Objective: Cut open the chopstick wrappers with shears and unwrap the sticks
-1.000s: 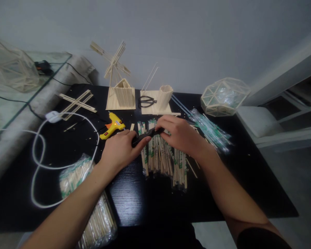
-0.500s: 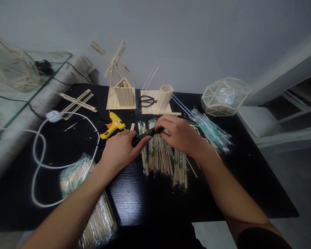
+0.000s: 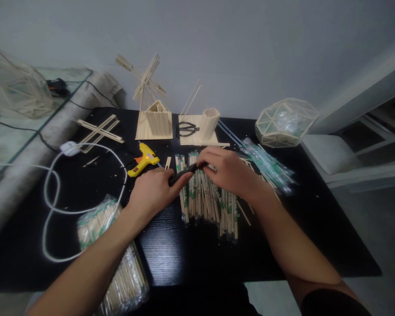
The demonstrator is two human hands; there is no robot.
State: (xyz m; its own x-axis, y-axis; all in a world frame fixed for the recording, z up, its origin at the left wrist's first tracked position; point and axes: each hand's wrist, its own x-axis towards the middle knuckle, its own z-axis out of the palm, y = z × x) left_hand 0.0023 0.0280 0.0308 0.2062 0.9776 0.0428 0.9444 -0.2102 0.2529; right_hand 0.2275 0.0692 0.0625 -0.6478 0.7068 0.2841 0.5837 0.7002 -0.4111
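My left hand (image 3: 153, 188) is closed around a black slim tool (image 3: 185, 171), its thumb lying along the side. At the tool's other end, my right hand (image 3: 224, 169) is bent in a pinch; the fingertips are partly hidden, so what kind of tool it is cannot be made out. Below both hands lie paper- and plastic-wrapped bundles of wooden chopsticks (image 3: 202, 202). A yellow hot glue gun (image 3: 144, 160) rests just beyond my left hand. Behind my right hand stands a round stick-built cup (image 3: 211, 125) on a wooden board, with black scissors (image 3: 187, 128) beside it.
A stick-built windmill model (image 3: 158, 120) stands at the back, with crossed sticks (image 3: 100, 131) to its left. A white cable (image 3: 46, 210) loops over a large chopstick pack (image 3: 125, 272). Plastic wrappers (image 3: 268, 166) and a geometric frame (image 3: 286, 123) lie right.
Both hands keep nearly the same place and grip on the black tool. The view has shifted very slightly.
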